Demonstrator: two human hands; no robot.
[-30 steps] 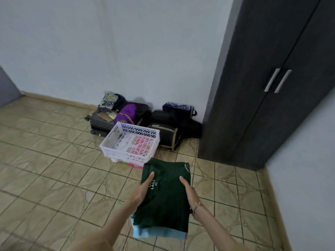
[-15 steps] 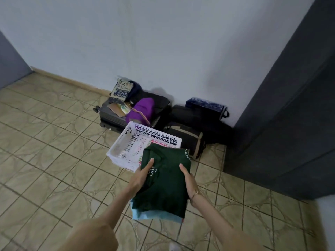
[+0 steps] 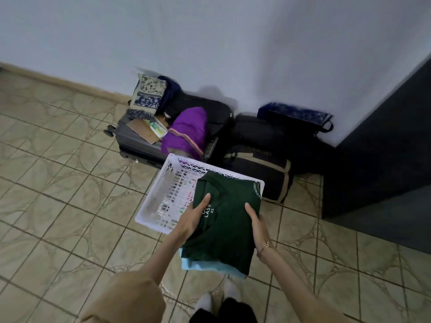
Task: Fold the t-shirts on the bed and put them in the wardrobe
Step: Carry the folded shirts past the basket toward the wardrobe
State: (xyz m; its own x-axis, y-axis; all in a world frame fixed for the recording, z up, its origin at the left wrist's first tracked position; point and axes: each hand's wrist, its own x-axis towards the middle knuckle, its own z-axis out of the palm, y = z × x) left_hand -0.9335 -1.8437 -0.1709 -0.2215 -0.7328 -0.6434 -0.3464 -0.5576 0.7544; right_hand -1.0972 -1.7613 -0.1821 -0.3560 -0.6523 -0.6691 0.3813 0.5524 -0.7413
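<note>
Tiled floor (image 3: 58, 206) meets a pale wall; a dark wardrobe (image 3: 384, 159) stands at right. A stack of folded t-shirts (image 3: 224, 234), dark green on top with white lettering, light blue beneath, is carried above the floor, partly over a white basket (image 3: 163, 194). Left hand (image 3: 193, 217) grips the stack's left edge, thumb on top. Right hand (image 3: 257, 227) grips the right edge likewise. Luggage (image 3: 186, 127) lies against the wall.
</note>
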